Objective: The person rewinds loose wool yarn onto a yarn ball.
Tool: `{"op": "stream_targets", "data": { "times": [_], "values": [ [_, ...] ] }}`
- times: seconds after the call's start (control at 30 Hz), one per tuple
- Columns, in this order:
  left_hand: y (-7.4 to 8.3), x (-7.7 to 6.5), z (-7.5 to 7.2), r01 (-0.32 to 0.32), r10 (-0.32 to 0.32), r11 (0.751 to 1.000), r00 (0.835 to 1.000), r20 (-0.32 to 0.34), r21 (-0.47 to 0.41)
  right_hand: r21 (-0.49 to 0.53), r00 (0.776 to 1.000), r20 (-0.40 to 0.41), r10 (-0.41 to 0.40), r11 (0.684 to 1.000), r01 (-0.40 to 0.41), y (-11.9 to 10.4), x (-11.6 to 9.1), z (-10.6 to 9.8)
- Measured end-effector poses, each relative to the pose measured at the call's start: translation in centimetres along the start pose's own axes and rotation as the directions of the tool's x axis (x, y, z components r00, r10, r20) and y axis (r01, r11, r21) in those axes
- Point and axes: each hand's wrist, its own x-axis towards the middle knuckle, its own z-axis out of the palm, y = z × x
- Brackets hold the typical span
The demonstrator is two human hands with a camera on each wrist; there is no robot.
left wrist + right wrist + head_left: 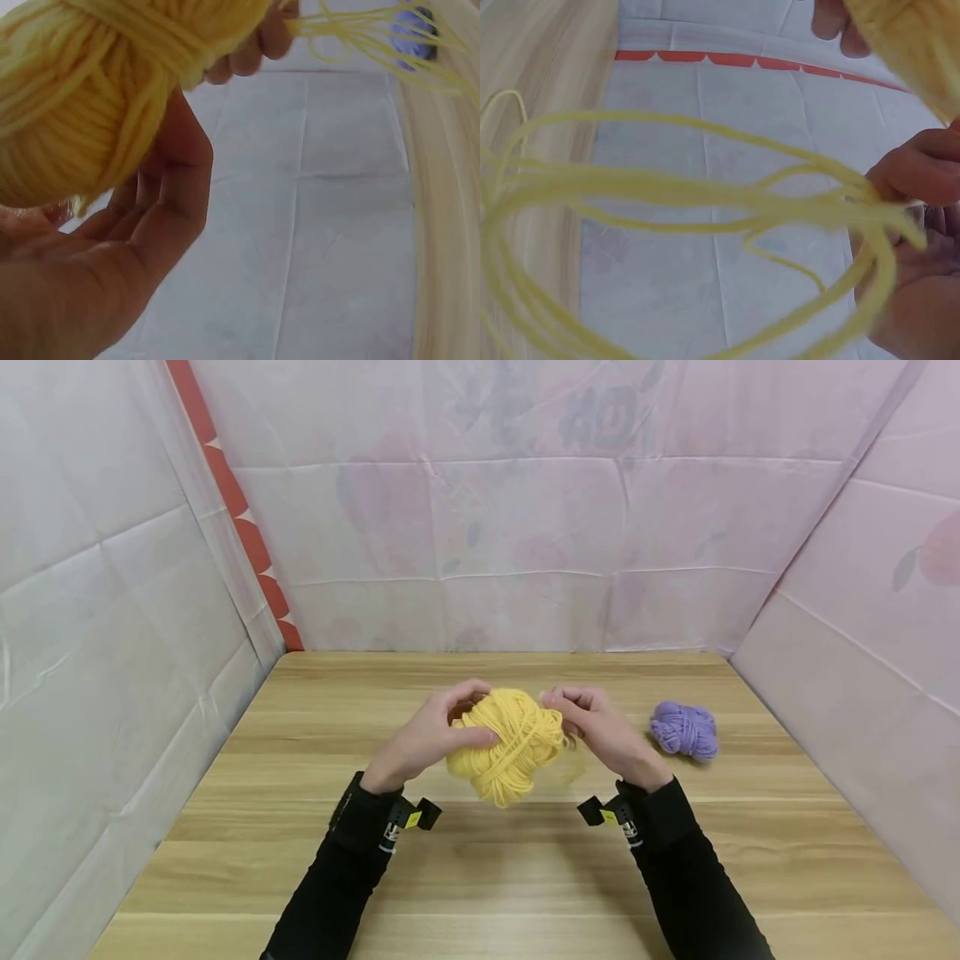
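A ball of yellow yarn (512,745) is raised over the wooden table in the head view. My left hand (426,737) grips it from the left, thumb across the front and fingers behind. At the ball's right side, my right hand (606,728) pinches yellow strands between thumb and fingertips. Large loose loops of yarn (667,187) hang from that pinch and fill much of the right wrist view. In the left wrist view, the strands (360,26) trail away from the right fingers, and the ball covers part of the left fingers.
A ball of purple yarn (684,729) lies on the table (480,893) to the right of my right hand. Pale cloth walls (525,527) enclose the table at the back and both sides. A red strip (232,497) runs down the back left corner.
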Motion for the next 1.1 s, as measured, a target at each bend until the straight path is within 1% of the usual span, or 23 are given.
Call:
{"op": "stream_targets", "data": {
  "times": [0.1,0.2,0.3,0.4,0.5,0.63,0.7,0.77,0.93,1.1],
  "values": [
    [-0.2,0.2,0.2,0.031,-0.028,0.998,0.998,-0.06,0.053,0.025,0.999,-0.014,-0.042,0.999,0.042,-0.2,-0.2,0.0],
    [-0.4,0.3,0.4,0.07,-0.057,0.991,0.992,-0.115,0.111,0.017,0.995,-0.018,-0.093,0.995,0.094,-0.4,-0.4,0.1],
    [-0.4,0.5,0.5,0.11,-0.079,0.979,0.981,-0.177,0.17,-0.011,0.99,-0.023,-0.14,0.99,0.14,-0.5,-0.6,0.3],
    [-0.5,0.6,0.6,0.136,-0.084,0.971,0.963,-0.256,0.195,-0.047,0.985,-0.031,-0.172,0.984,0.17,-0.7,-0.8,0.7],
    [-0.7,0.7,0.6,0.138,-0.076,0.977,0.936,-0.343,0.162,-0.105,0.981,-0.031,-0.193,0.976,0.189,-1.1,-0.9,1.3],
    [-0.8,0.7,0.5,0.096,-0.058,0.993,0.905,-0.422,0.07,-0.191,0.985,-0.012,-0.173,0.967,0.168,-1.5,-0.9,2.4],
    [-0.8,0.7,0.5,0.066,-0.051,0.998,0.894,-0.444,0.019,-0.208,0.987,0.015,-0.161,0.965,0.16,-1.5,-0.8,2.9],
    [-0.8,0.7,0.4,0.033,-0.046,0.999,0.888,-0.457,-0.037,-0.22,0.986,0.046,-0.158,0.962,0.164,-1.4,-0.7,3.3],
    [-0.6,0.7,0.3,-0.039,-0.043,0.987,0.872,-0.487,-0.158,-0.213,0.983,0.107,-0.152,0.962,0.171,-0.9,-0.2,4.2],
    [-0.3,0.7,0.3,-0.112,-0.021,0.971,0.842,-0.54,-0.212,-0.218,0.979,0.143,-0.144,0.961,0.173,-0.3,0.2,4.7]
  ]
}}
